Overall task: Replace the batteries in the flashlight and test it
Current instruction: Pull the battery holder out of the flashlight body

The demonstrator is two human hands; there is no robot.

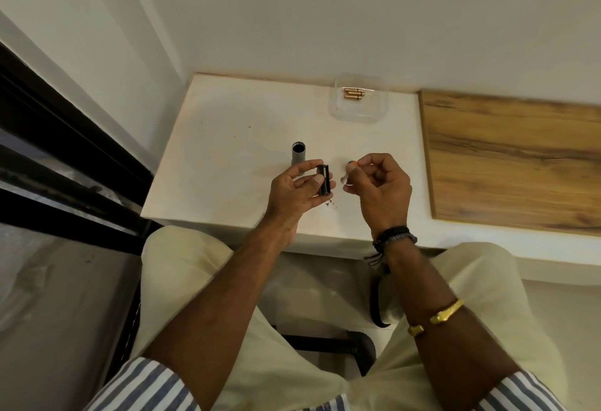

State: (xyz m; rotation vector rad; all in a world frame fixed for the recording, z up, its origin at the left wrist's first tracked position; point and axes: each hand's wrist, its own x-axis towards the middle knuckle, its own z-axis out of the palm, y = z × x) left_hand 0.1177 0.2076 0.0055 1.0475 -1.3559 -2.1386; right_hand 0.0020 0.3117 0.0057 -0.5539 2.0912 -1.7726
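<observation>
Your left hand (292, 190) is gripping a black battery holder (324, 180) between thumb and fingers, just over the near part of the white desk (211, 150). Beside it, your right hand (382, 184) is pinching a small item (352, 164) at the fingertips; it is too small to tell what it is. Just beyond your left hand, the grey flashlight body (298, 154) is standing on end, open mouth up. Farther back, a clear tray (357, 115) is holding batteries (353, 94) near the wall.

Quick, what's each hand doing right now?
Left hand: holding a black cylinder.
Right hand: pinching a small orange-tipped item, too small to identify.
</observation>
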